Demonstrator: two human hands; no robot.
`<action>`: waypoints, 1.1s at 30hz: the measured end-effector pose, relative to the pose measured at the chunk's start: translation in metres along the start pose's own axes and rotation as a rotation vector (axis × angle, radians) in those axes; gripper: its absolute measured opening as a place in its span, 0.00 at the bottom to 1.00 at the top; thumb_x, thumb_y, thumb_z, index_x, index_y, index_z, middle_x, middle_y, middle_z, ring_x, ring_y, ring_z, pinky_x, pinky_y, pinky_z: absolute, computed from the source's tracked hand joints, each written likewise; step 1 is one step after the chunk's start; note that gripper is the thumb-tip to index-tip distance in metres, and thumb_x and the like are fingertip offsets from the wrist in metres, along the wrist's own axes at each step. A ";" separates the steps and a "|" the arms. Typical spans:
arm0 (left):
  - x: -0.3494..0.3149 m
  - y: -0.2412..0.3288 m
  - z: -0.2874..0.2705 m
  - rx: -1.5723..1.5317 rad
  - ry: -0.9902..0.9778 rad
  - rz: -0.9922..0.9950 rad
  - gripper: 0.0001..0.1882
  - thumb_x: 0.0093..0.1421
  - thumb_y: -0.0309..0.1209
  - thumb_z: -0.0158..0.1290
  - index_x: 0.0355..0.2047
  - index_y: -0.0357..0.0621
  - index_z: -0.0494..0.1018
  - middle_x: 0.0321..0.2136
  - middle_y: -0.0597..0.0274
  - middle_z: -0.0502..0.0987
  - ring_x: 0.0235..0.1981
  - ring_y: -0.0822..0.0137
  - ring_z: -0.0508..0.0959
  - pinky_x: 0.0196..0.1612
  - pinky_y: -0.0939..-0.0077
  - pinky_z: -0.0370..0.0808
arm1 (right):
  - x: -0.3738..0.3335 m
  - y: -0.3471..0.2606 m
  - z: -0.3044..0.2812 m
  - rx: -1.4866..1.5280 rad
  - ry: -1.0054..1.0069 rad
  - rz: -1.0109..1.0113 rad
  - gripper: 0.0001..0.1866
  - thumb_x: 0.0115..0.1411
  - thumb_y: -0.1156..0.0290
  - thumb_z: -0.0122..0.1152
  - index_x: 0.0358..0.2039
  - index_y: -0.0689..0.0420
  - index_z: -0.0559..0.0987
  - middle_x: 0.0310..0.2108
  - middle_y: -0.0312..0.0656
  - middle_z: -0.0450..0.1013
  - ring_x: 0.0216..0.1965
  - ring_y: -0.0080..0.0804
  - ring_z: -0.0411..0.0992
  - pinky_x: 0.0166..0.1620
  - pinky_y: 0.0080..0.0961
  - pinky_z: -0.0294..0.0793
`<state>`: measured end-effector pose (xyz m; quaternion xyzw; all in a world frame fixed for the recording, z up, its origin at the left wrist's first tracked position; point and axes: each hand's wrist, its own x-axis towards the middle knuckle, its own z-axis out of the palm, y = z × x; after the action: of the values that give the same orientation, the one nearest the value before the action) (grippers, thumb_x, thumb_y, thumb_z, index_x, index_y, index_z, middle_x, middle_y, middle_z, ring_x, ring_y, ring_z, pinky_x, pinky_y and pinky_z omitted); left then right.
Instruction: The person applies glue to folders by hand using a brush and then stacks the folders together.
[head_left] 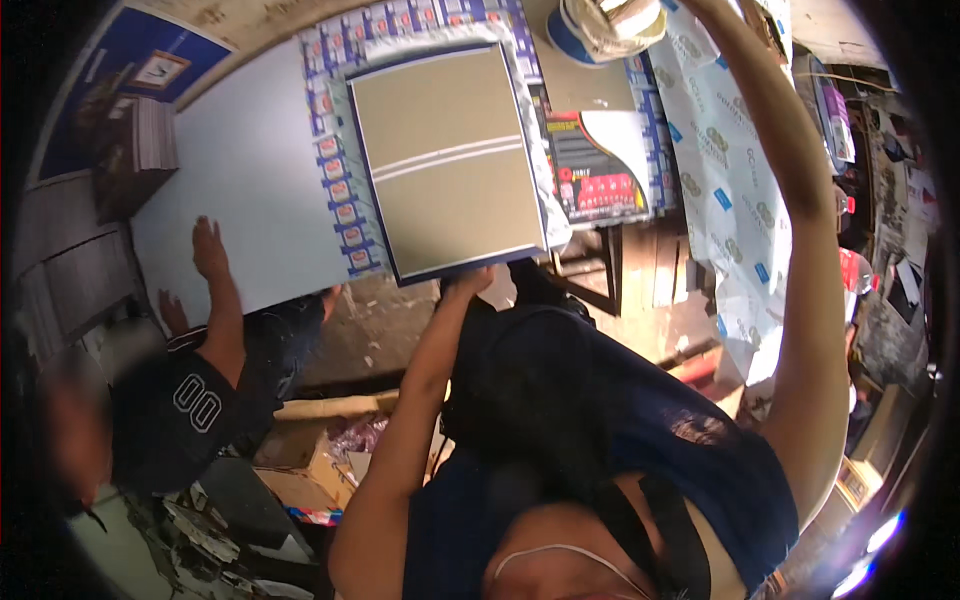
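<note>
1. The left hand [476, 281] is at the near edge of the brown board [450, 110]; I cannot tell whether its fingers clamp it.
2. The board lies by the table's [262, 200] near edge.
3. Toward the far edge stands a bucket [574, 38]; the right hand is out of view.

We count one beige, blue-edged board [460, 212]; two white strips [450, 154] across it; one blue-and-white bucket [574, 42]; one black-and-red printed sheet [595, 185]; one left hand [474, 281] of our own; one co-worker [165, 430]; two co-worker's hands [208, 250] at one pale tabletop [265, 190]; at least one cardboard box [300, 485]; at least two red-capped bottles [856, 272] among the clutter
</note>
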<state>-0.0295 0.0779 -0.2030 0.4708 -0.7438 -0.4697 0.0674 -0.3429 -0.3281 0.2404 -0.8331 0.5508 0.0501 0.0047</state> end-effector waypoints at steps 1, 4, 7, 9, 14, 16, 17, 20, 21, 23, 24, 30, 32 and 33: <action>0.006 -0.010 0.011 0.044 0.071 0.124 0.26 0.62 0.46 0.50 0.54 0.41 0.71 0.53 0.41 0.72 0.55 0.43 0.71 0.59 0.55 0.66 | -0.006 -0.005 0.001 -0.026 0.064 -0.107 0.23 0.67 0.54 0.46 0.40 0.66 0.75 0.31 0.62 0.75 0.36 0.59 0.75 0.39 0.48 0.75; 0.014 -0.017 0.027 0.267 0.314 0.356 0.23 0.63 0.45 0.50 0.49 0.40 0.73 0.48 0.42 0.76 0.50 0.44 0.74 0.54 0.54 0.69 | -0.023 -0.021 0.002 -0.056 0.128 0.085 0.21 0.63 0.56 0.53 0.42 0.64 0.73 0.31 0.59 0.74 0.33 0.57 0.75 0.35 0.48 0.74; 0.005 0.011 0.017 0.037 -0.227 0.026 0.23 0.63 0.44 0.47 0.46 0.36 0.76 0.41 0.40 0.79 0.43 0.42 0.78 0.52 0.53 0.72 | -0.033 -0.042 0.003 -0.440 0.147 -0.166 0.23 0.58 0.57 0.59 0.44 0.63 0.70 0.31 0.55 0.76 0.31 0.56 0.76 0.33 0.46 0.74; -0.006 0.041 -0.009 0.076 -0.682 -0.106 0.26 0.64 0.47 0.46 0.43 0.35 0.78 0.42 0.39 0.78 0.45 0.43 0.78 0.52 0.56 0.72 | -0.037 -0.057 0.005 -0.257 0.183 -0.154 0.26 0.50 0.63 0.65 0.47 0.61 0.71 0.32 0.53 0.76 0.35 0.45 0.77 0.33 0.41 0.74; -0.038 0.119 -0.111 -0.335 -0.587 0.129 0.20 0.65 0.42 0.47 0.39 0.37 0.78 0.37 0.43 0.80 0.42 0.48 0.79 0.48 0.57 0.73 | -0.045 -0.098 0.038 -0.497 0.097 -0.364 0.22 0.61 0.63 0.55 0.57 0.46 0.71 0.43 0.35 0.76 0.49 0.34 0.74 0.50 0.30 0.72; -0.041 0.135 -0.148 -0.483 -0.204 0.148 0.13 0.65 0.35 0.50 0.36 0.35 0.76 0.32 0.48 0.79 0.38 0.49 0.78 0.45 0.57 0.73 | -0.051 -0.113 0.060 -0.429 0.220 -0.487 0.29 0.56 0.66 0.59 0.59 0.51 0.67 0.48 0.38 0.72 0.53 0.37 0.70 0.52 0.32 0.73; -0.040 0.138 -0.160 -0.327 0.177 0.125 0.13 0.65 0.35 0.50 0.38 0.35 0.75 0.35 0.47 0.78 0.40 0.48 0.77 0.46 0.58 0.73 | -0.055 -0.121 0.072 -0.386 0.306 -0.554 0.30 0.55 0.66 0.59 0.60 0.52 0.66 0.47 0.38 0.72 0.54 0.37 0.69 0.53 0.32 0.73; -0.032 0.130 -0.172 0.023 0.997 -0.079 0.19 0.65 0.36 0.50 0.49 0.34 0.68 0.48 0.45 0.71 0.50 0.45 0.71 0.53 0.56 0.68 | -0.060 -0.149 0.105 -0.116 0.368 -0.643 0.31 0.56 0.73 0.57 0.62 0.49 0.64 0.53 0.43 0.68 0.56 0.39 0.68 0.55 0.33 0.73; -0.030 0.124 -0.170 0.148 0.997 -0.114 0.20 0.65 0.36 0.50 0.51 0.34 0.67 0.51 0.45 0.69 0.52 0.45 0.69 0.55 0.54 0.66 | -0.061 -0.157 0.115 -0.043 0.387 -0.638 0.33 0.55 0.77 0.56 0.62 0.48 0.63 0.55 0.45 0.65 0.53 0.40 0.69 0.52 0.32 0.75; -0.020 0.105 -0.165 0.410 0.970 -0.153 0.23 0.65 0.37 0.50 0.55 0.35 0.64 0.55 0.45 0.65 0.57 0.44 0.65 0.58 0.50 0.62 | -0.059 -0.166 0.132 0.139 0.366 -0.600 0.28 0.55 0.74 0.57 0.59 0.49 0.68 0.47 0.41 0.71 0.49 0.40 0.71 0.50 0.32 0.75; -0.018 0.097 -0.161 0.362 0.939 -0.148 0.23 0.65 0.38 0.49 0.56 0.36 0.64 0.57 0.47 0.64 0.61 0.46 0.61 0.61 0.46 0.57 | -0.058 -0.166 0.140 0.276 0.292 -0.496 0.29 0.53 0.76 0.59 0.57 0.50 0.70 0.46 0.41 0.71 0.49 0.40 0.71 0.51 0.33 0.75; -0.007 0.071 -0.140 0.434 0.833 -0.272 0.23 0.65 0.39 0.48 0.56 0.39 0.65 0.58 0.52 0.64 0.63 0.49 0.58 0.62 0.48 0.54 | -0.064 -0.131 0.188 1.194 0.678 0.300 0.19 0.57 0.77 0.65 0.49 0.63 0.75 0.39 0.45 0.77 0.38 0.30 0.76 0.45 0.25 0.75; -0.006 0.070 -0.137 0.443 0.848 -0.298 0.22 0.65 0.39 0.48 0.55 0.40 0.65 0.57 0.52 0.64 0.62 0.49 0.60 0.61 0.48 0.55 | -0.072 -0.127 0.206 1.681 0.753 0.602 0.21 0.55 0.74 0.70 0.46 0.70 0.74 0.37 0.43 0.76 0.37 0.25 0.75 0.42 0.23 0.75; -0.005 0.069 -0.136 0.453 0.844 -0.306 0.22 0.64 0.39 0.49 0.55 0.40 0.65 0.57 0.52 0.65 0.62 0.49 0.60 0.61 0.48 0.56 | -0.075 -0.129 0.215 1.857 0.798 0.556 0.17 0.56 0.74 0.68 0.43 0.69 0.76 0.36 0.42 0.77 0.34 0.25 0.75 0.40 0.22 0.74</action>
<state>0.0030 0.0035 -0.0734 0.7263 -0.6573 -0.0693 0.1888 -0.2703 -0.1952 0.0271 -0.3023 0.5064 -0.6715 0.4486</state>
